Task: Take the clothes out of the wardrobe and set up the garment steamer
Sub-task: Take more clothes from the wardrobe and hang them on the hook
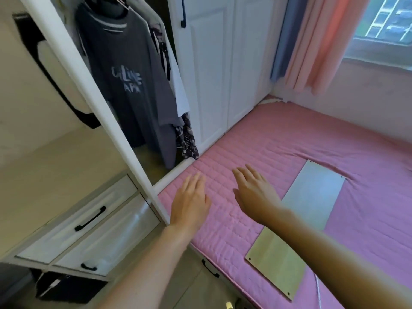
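Note:
The wardrobe stands open at upper left, its white door edge (89,90) slanting across the view. Inside hangs a dark grey T-shirt (124,70) with pale lettering, on a hanger. Behind it hang a white garment (178,85) and a dark patterned one (188,139). My left hand (189,201) and my right hand (254,192) hover side by side over the pink bed, palms down, fingers spread, holding nothing. Both are below and right of the hanging clothes. No garment steamer is in view.
A pink quilted mattress (289,139) fills the right side, with a flat shiny rectangular panel (312,201) lying on it. Closed white wardrobe doors (218,63) stand behind. White drawers with black handles (89,219) sit at lower left. Pink and blue curtains (318,41) hang by the window.

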### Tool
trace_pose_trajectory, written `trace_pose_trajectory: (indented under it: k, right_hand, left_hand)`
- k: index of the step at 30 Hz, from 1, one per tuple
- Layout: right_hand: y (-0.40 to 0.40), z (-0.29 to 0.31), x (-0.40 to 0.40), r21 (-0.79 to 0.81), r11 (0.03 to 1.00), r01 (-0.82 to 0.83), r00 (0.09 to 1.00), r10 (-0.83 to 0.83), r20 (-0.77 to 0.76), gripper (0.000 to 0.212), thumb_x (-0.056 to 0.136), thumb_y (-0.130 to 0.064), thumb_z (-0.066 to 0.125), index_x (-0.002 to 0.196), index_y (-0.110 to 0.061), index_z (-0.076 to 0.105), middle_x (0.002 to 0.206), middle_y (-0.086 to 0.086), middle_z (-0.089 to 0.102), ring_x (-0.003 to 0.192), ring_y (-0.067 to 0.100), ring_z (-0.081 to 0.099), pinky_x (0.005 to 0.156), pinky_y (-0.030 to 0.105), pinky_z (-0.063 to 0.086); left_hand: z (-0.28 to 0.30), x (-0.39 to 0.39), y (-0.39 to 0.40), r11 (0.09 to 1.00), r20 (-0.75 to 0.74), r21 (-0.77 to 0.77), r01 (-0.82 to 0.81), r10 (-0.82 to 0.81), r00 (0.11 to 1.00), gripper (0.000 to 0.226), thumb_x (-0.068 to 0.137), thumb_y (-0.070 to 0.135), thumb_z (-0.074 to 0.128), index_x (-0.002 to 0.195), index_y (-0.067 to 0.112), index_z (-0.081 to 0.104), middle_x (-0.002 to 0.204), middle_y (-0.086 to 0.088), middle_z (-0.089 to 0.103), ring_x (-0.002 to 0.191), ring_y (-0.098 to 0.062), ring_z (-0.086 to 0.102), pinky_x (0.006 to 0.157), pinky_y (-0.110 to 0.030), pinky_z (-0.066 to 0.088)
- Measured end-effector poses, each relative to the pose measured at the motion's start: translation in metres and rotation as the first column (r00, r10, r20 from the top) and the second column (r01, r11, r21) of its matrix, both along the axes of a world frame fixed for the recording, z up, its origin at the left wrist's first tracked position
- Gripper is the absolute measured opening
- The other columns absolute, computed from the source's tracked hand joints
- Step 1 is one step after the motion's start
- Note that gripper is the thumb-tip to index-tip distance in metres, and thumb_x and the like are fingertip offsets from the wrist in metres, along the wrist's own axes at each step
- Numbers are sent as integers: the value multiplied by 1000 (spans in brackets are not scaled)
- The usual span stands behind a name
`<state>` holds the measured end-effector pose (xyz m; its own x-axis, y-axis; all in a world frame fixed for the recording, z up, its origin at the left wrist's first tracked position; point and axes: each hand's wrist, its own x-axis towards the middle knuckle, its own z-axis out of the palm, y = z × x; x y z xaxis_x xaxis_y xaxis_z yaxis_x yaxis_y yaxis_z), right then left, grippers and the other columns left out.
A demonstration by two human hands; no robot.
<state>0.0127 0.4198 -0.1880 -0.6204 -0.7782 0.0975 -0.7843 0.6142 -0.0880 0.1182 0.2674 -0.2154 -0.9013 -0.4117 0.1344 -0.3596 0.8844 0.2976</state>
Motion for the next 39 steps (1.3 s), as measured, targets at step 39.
trace_pose_trajectory:
  k: [39]
  right_hand:
    - [-297,209,-294,-221,859,-461,887,445,-119,45,101,-27,38,143,-12,33,146,7,42,134,25,40,107,35,37]
  left_hand:
    - [217,-257,-278,828,-329,-122,-547,486,809,43,98,27,46,141,21,41,136,-5,48,121,-26,46,87,-42,52]
